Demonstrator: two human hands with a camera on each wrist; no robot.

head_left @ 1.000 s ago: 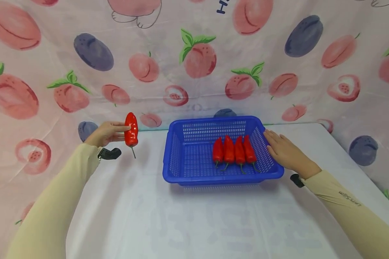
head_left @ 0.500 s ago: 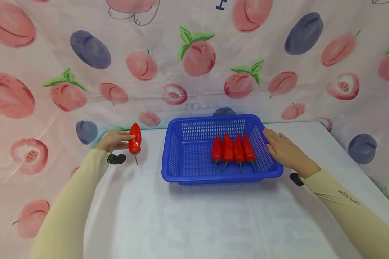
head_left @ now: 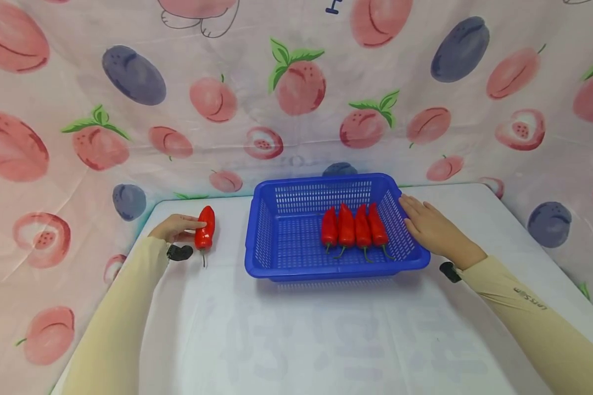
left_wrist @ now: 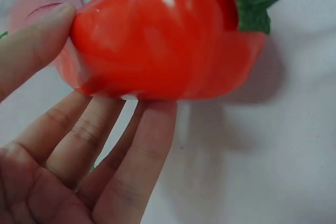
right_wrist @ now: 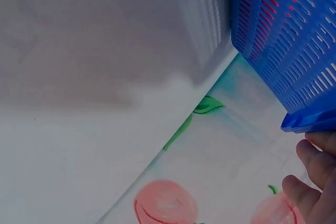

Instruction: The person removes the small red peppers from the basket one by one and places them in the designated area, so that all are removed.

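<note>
A glossy red chili pepper (head_left: 205,227) with a green stem is pinched between the thumb and fingers of my left hand (head_left: 175,227), low over the left end of the table. The left wrist view shows the thumb on one side of the pepper (left_wrist: 168,40) and the fingertips beneath it. My right hand (head_left: 432,225) lies with straight fingers against the right rim of a blue plastic basket (head_left: 321,272). In the right wrist view its fingertips (right_wrist: 310,156) are right under the rim. Several red peppers (head_left: 346,227) lie side by side in the basket's right half.
A white cloth covers the table (head_left: 296,340). Behind it hangs a pink curtain (head_left: 257,66) printed with peaches and plums. The basket stands near the table's back edge, with its left half showing bare mesh.
My left hand has lowered the pepper toward the table at the left and shifted slightly right. My right hand stays at the basket's rim, and the peppers inside keep their places.
</note>
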